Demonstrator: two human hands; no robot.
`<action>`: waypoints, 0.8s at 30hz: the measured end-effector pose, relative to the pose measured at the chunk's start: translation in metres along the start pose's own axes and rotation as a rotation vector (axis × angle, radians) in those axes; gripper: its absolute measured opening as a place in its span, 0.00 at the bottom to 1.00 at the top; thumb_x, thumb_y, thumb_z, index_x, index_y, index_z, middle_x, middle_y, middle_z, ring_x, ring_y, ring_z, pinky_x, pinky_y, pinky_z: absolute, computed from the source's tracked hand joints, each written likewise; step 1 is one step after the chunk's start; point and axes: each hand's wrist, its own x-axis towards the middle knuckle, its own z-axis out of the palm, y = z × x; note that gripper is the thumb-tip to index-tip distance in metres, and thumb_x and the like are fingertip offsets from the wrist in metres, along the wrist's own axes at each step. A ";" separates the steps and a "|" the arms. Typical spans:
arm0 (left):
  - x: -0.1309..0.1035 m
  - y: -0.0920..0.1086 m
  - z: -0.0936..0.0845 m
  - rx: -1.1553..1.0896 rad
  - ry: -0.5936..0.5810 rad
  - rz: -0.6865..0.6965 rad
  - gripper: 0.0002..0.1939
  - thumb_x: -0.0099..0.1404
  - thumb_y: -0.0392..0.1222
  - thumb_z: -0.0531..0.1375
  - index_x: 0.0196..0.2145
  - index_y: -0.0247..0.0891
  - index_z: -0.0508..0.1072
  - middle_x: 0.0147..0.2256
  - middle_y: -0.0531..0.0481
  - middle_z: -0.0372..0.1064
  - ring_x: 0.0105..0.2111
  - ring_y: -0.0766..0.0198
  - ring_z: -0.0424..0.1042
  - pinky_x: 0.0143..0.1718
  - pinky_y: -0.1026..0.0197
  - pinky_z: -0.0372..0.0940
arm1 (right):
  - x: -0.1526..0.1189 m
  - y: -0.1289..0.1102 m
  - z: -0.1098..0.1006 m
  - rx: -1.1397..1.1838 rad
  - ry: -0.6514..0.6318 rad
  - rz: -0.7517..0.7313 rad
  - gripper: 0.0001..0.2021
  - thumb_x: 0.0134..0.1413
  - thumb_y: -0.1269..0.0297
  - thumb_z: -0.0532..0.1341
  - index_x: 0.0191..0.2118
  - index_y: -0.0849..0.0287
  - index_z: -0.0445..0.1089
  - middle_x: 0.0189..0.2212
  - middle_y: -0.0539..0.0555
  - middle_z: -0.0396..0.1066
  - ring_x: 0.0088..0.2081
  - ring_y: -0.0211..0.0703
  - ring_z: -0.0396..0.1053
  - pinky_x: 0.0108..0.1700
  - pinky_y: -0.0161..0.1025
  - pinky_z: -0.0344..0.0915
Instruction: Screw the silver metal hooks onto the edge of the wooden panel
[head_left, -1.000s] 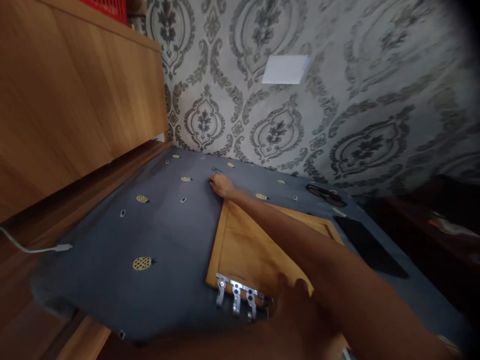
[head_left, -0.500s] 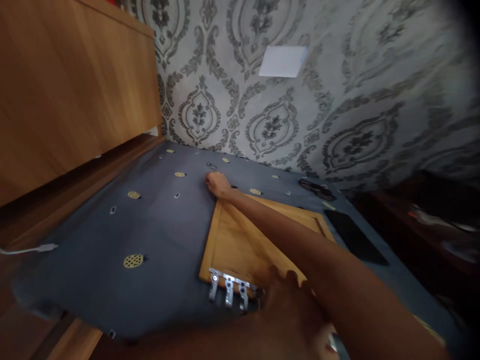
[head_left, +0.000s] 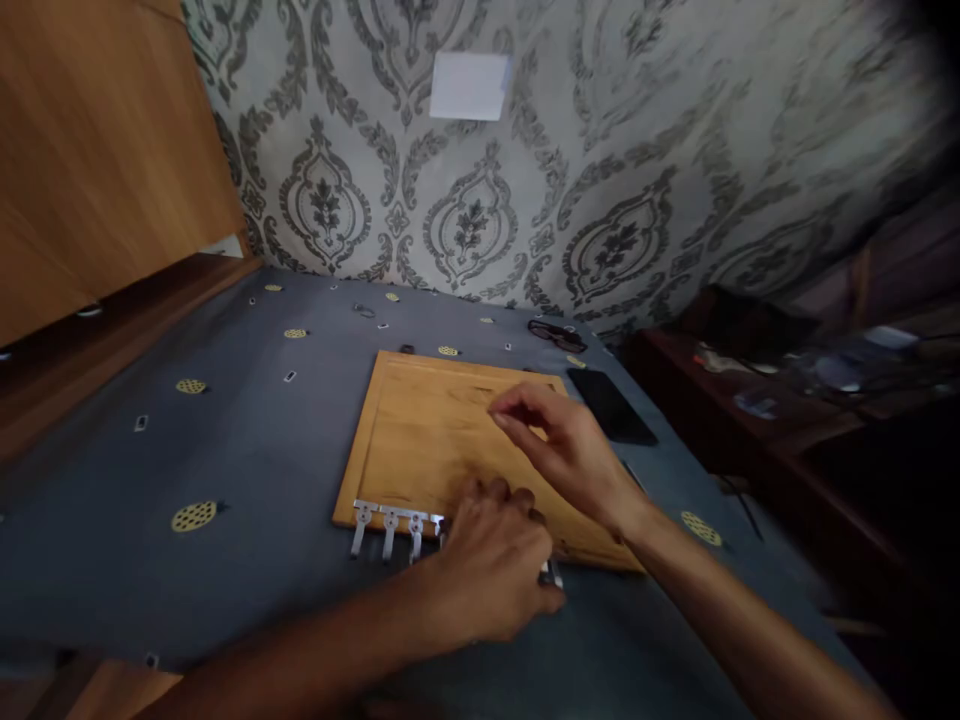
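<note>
A wooden board [head_left: 427, 430] lies flat on the blue cloth. Along its near edge runs a metal rail with several hooks [head_left: 390, 520], its middle hidden by my left hand [head_left: 495, 560]. The fingers of that hand curl over the rail and the board's edge, with the thumb low on the near side. My right hand [head_left: 566, 445] is above the right part of the board, thumb and forefinger brought together in a pinch. Anything between those fingertips is too small to make out.
Beyond the board are dark glasses [head_left: 556, 335], a small metal piece [head_left: 364, 311] and a small dark item [head_left: 407, 349]. A black phone-like slab [head_left: 611, 405] lies to the right. A wooden cabinet [head_left: 112, 150] stands left, and a dark red surface [head_left: 675, 390] with clutter is at right.
My right hand has come back from the cloth beyond the board's far left corner to above the board. My left hand shows more clearly at the rail. The view has shifted.
</note>
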 end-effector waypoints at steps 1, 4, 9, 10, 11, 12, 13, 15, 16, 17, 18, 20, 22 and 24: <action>0.000 0.000 0.000 0.009 0.003 -0.006 0.22 0.64 0.58 0.70 0.40 0.33 0.81 0.44 0.40 0.77 0.51 0.46 0.73 0.56 0.43 0.67 | -0.017 0.003 -0.005 0.019 0.032 0.010 0.07 0.68 0.65 0.58 0.37 0.57 0.71 0.30 0.51 0.73 0.32 0.39 0.71 0.33 0.35 0.67; 0.000 0.001 0.001 0.022 0.001 -0.019 0.21 0.64 0.57 0.70 0.41 0.34 0.81 0.44 0.41 0.77 0.52 0.47 0.73 0.57 0.42 0.68 | -0.061 0.011 -0.009 0.096 0.092 0.080 0.06 0.68 0.65 0.60 0.38 0.55 0.72 0.29 0.49 0.72 0.29 0.37 0.69 0.29 0.33 0.65; -0.001 0.004 -0.001 0.000 -0.043 -0.037 0.19 0.69 0.52 0.67 0.48 0.34 0.79 0.49 0.41 0.76 0.55 0.45 0.71 0.59 0.40 0.65 | -0.102 0.016 -0.007 0.204 0.133 0.179 0.03 0.66 0.66 0.63 0.39 0.54 0.75 0.32 0.50 0.73 0.33 0.39 0.72 0.36 0.36 0.68; -0.001 0.004 -0.002 -0.005 -0.053 -0.046 0.18 0.69 0.51 0.66 0.48 0.33 0.79 0.48 0.40 0.76 0.55 0.44 0.71 0.59 0.40 0.64 | -0.106 0.017 -0.006 0.222 0.138 0.187 0.03 0.66 0.65 0.64 0.39 0.54 0.75 0.32 0.50 0.74 0.33 0.39 0.71 0.37 0.36 0.69; 0.000 0.004 -0.003 -0.015 -0.070 -0.050 0.18 0.69 0.50 0.67 0.47 0.32 0.79 0.48 0.39 0.76 0.55 0.43 0.71 0.59 0.39 0.64 | -0.109 0.017 -0.006 0.243 0.127 0.204 0.03 0.66 0.65 0.64 0.39 0.55 0.75 0.32 0.50 0.74 0.34 0.39 0.72 0.37 0.37 0.69; 0.001 0.003 -0.004 -0.023 -0.082 -0.052 0.19 0.68 0.50 0.68 0.48 0.32 0.79 0.48 0.39 0.76 0.55 0.43 0.71 0.59 0.39 0.64 | -0.111 0.018 -0.005 0.272 0.115 0.219 0.04 0.66 0.64 0.65 0.38 0.55 0.75 0.32 0.50 0.74 0.34 0.39 0.72 0.37 0.36 0.69; 0.001 0.003 -0.004 -0.021 -0.082 -0.054 0.19 0.68 0.49 0.68 0.48 0.32 0.79 0.47 0.40 0.76 0.54 0.44 0.71 0.58 0.40 0.64 | -0.113 0.019 -0.004 0.306 0.094 0.230 0.04 0.66 0.64 0.65 0.38 0.55 0.76 0.32 0.50 0.74 0.34 0.38 0.72 0.36 0.36 0.70; 0.001 0.002 -0.004 0.007 -0.064 -0.040 0.17 0.67 0.50 0.68 0.46 0.33 0.79 0.44 0.42 0.76 0.52 0.46 0.72 0.57 0.42 0.66 | -0.115 0.019 -0.003 0.349 0.059 0.231 0.04 0.67 0.65 0.65 0.38 0.55 0.77 0.32 0.50 0.75 0.33 0.38 0.73 0.36 0.36 0.71; 0.001 0.002 -0.003 0.025 -0.055 -0.031 0.16 0.68 0.50 0.68 0.45 0.34 0.80 0.43 0.43 0.76 0.51 0.47 0.73 0.57 0.43 0.66 | -0.116 0.020 -0.003 0.359 0.048 0.227 0.04 0.67 0.65 0.65 0.39 0.55 0.77 0.32 0.50 0.75 0.33 0.37 0.73 0.37 0.36 0.71; 0.000 0.002 -0.003 0.043 -0.051 -0.023 0.16 0.68 0.50 0.68 0.44 0.34 0.80 0.42 0.44 0.76 0.51 0.48 0.73 0.56 0.43 0.67 | -0.118 0.020 -0.002 0.363 0.043 0.227 0.03 0.67 0.66 0.65 0.39 0.55 0.77 0.32 0.50 0.75 0.33 0.37 0.73 0.37 0.36 0.71; 0.000 0.002 -0.002 0.057 -0.054 -0.019 0.16 0.68 0.50 0.68 0.44 0.34 0.80 0.42 0.44 0.75 0.50 0.48 0.73 0.56 0.43 0.67 | -0.119 0.020 -0.003 0.366 0.040 0.236 0.03 0.67 0.66 0.65 0.39 0.55 0.77 0.32 0.50 0.75 0.33 0.37 0.73 0.37 0.36 0.71; 0.000 0.003 -0.002 0.077 -0.065 -0.019 0.16 0.68 0.50 0.68 0.44 0.33 0.80 0.41 0.44 0.75 0.50 0.48 0.74 0.56 0.43 0.67 | -0.123 0.020 -0.004 0.378 0.037 0.274 0.02 0.66 0.66 0.66 0.40 0.55 0.77 0.32 0.50 0.75 0.32 0.37 0.73 0.36 0.36 0.71; 0.001 0.004 -0.002 0.082 -0.064 -0.020 0.16 0.66 0.50 0.69 0.43 0.33 0.80 0.40 0.44 0.75 0.49 0.47 0.74 0.55 0.42 0.68 | -0.128 0.020 -0.006 0.385 0.042 0.318 0.01 0.65 0.66 0.67 0.41 0.55 0.76 0.32 0.49 0.75 0.32 0.36 0.73 0.34 0.35 0.70; 0.002 0.005 -0.002 0.074 -0.047 -0.020 0.15 0.65 0.49 0.70 0.40 0.34 0.80 0.39 0.44 0.75 0.48 0.47 0.74 0.53 0.42 0.69 | -0.132 0.020 -0.008 0.388 0.042 0.342 0.03 0.63 0.67 0.69 0.41 0.54 0.75 0.32 0.48 0.75 0.31 0.35 0.73 0.33 0.33 0.70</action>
